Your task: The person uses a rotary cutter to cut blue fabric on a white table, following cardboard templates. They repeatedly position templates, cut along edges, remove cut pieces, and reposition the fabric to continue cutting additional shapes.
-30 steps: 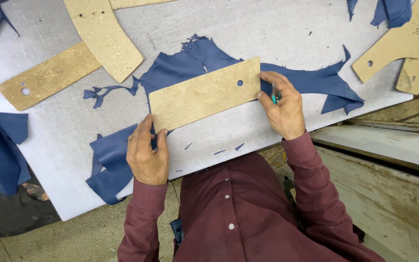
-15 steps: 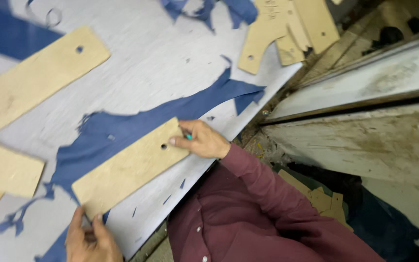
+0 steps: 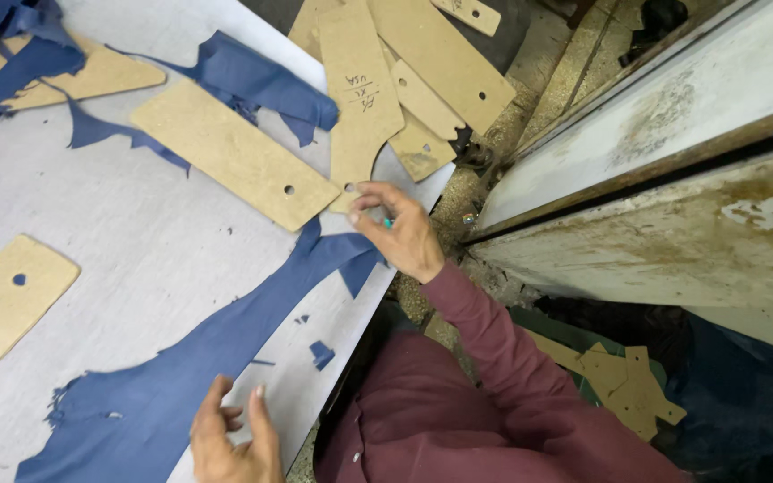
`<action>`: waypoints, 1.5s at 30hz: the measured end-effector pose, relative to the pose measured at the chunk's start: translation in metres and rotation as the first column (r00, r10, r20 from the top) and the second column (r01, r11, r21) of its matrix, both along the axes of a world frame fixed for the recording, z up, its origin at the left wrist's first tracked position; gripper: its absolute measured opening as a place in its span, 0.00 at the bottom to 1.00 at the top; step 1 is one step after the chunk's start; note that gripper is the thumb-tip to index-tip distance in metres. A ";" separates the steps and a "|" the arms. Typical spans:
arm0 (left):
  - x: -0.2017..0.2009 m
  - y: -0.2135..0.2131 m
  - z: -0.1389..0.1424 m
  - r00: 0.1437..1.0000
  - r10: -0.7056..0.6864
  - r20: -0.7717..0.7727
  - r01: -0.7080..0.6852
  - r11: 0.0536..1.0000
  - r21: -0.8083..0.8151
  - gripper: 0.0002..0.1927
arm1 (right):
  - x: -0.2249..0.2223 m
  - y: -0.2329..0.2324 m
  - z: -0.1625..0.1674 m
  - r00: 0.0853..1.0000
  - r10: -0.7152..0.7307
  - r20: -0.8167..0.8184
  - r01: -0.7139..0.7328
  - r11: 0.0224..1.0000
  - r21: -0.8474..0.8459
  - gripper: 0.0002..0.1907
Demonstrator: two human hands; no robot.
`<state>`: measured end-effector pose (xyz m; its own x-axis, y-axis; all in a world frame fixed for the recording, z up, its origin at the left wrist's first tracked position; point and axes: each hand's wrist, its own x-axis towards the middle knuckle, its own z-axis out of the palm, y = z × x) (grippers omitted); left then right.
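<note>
A big grey-white table fills the left side. To the right is a dirty floor and a long, stained white ledge.

Closest, at the bottom edge, is the left hand. Its fingers are bent and a little apart, and it holds nothing. It rests at the edge of a long piece of blue cloth that lies flat across the table.

A bit farther up, the right hand comes from a dark red sleeve. Its fingertips pinch the bottom end of a tall cardboard shape with a small hole, at the table's edge. Something small and green shows in this hand; I cannot tell what it is.

Just left of that lies a long cardboard strip with one hole, flat on the table. One more strip lies at the far left.

At the far top, about four more cardboard shapes sit in a pile. Two more blue scraps lie up there too.
</note>
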<state>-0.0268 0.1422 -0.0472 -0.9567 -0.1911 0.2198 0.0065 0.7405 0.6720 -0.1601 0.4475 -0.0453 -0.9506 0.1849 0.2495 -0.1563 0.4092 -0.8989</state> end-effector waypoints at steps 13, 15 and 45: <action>-0.256 0.239 -0.010 0.896 -0.444 -0.014 0.343 0.711 -0.614 0.36 | -0.084 0.179 -0.017 0.956 -0.292 -0.017 0.251 0.792 0.557 0.31; -0.273 0.221 -0.020 0.894 -0.441 -0.078 0.273 0.675 -0.686 0.28 | -0.095 0.191 -0.016 0.941 -0.338 -0.007 0.287 0.787 0.546 0.26; -0.069 0.153 0.039 0.934 -0.261 0.246 0.057 0.786 0.616 0.23 | -0.021 0.048 0.086 0.876 0.483 -0.013 -0.477 0.869 0.132 0.20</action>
<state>-0.0960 0.2954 -0.0078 -0.9817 -0.0242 -0.1888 -0.1898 0.2034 0.9605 -0.1809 0.4952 0.0410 -0.9018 -0.3258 0.2837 -0.3995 0.3787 -0.8349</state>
